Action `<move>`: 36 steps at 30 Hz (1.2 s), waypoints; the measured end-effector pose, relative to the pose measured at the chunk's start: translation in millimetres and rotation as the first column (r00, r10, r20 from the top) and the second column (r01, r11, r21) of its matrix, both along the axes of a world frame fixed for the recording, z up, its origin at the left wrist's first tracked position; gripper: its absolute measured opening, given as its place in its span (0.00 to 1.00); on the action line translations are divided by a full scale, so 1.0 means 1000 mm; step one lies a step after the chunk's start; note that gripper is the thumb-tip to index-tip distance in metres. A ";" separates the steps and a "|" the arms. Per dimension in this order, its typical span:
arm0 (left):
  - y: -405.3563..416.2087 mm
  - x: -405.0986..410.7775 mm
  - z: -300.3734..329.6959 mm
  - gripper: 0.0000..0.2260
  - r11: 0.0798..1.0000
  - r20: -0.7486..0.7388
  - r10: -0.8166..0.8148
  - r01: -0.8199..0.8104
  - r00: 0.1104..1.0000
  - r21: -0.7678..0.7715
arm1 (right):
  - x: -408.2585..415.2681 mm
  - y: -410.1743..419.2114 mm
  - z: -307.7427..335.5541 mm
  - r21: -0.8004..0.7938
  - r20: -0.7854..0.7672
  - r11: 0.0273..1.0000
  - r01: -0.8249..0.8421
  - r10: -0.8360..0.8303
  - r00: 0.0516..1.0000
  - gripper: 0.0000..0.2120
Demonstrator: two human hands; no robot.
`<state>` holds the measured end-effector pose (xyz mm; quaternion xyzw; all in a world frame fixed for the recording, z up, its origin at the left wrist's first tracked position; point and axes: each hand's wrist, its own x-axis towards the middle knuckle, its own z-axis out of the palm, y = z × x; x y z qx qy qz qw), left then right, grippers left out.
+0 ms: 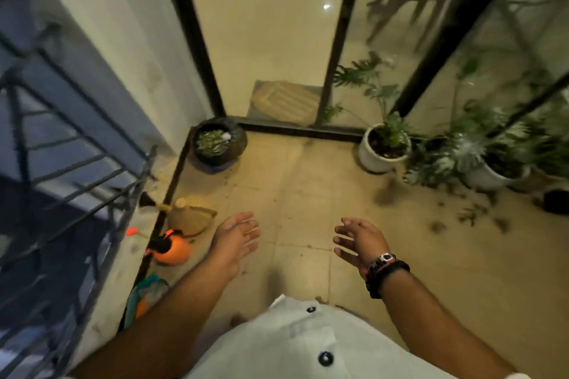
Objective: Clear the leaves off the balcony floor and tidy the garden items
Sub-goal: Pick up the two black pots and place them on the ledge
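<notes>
I look down at a tiled balcony floor. My left hand and my right hand hover above it, both empty with fingers spread. Scattered dark leaves lie on the tiles at the right, below the potted plants. In the far left corner stands a black bin lined with a bag and holding green leaves. Along the left edge sit a tan watering can and an orange spray bottle, just left of my left hand.
A metal railing runs down the left side. Glass doors with black frames close off the far end. White pots with green plants stand at the right. A teal and orange item lies by the left ledge.
</notes>
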<state>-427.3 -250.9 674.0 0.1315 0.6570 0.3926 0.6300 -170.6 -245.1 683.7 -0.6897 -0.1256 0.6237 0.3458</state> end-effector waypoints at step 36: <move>0.168 0.612 0.043 0.11 0.207 -0.007 -0.978 0.974 0.208 0.090 | 0.399 -0.068 0.026 0.143 0.025 0.194 0.970 -0.981 0.192 0.09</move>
